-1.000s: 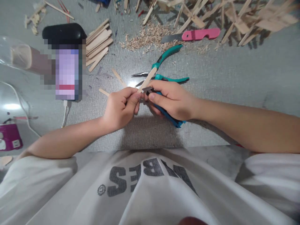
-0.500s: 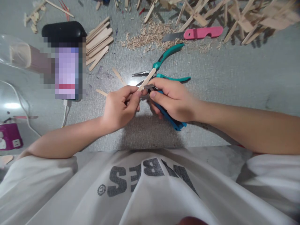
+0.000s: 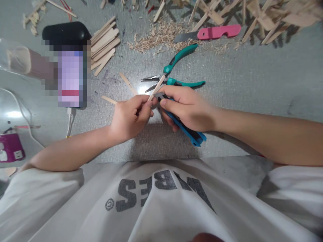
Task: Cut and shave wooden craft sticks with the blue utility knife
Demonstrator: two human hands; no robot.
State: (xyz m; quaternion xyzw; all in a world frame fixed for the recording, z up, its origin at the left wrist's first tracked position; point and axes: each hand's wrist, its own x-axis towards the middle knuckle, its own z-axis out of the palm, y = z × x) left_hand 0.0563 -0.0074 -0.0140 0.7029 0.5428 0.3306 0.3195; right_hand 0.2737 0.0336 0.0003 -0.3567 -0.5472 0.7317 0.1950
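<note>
My left hand (image 3: 132,116) is closed on a wooden craft stick (image 3: 159,85), pinching its lower end while the other end slants up and to the right. In my right hand (image 3: 183,106) is a blue and black utility knife (image 3: 193,132), fingers wrapped round its body. The knife's metal blade end (image 3: 158,95) lies against or very close to the stick's side, by my left fingertips. Just beyond both hands, green-handled long-nose pliers (image 3: 183,56) lie on the table with jaws spread. Two thin wood pieces, one a stick (image 3: 126,80), lie beyond my left hand.
Wood shavings (image 3: 161,37) and a pink-handled folding saw or knife (image 3: 218,32) lie at the back. Several craft sticks (image 3: 106,42) are grouped beside a black case (image 3: 67,33) and a blurred phone (image 3: 70,77). Assembled stick pieces (image 3: 259,20) fill the back right. A purple power adapter (image 3: 11,148) is far left.
The stick is turned more edge-on. The utility knife has swung slightly, its rear end moving down and right, and its blade end sits a little lower along the stick.
</note>
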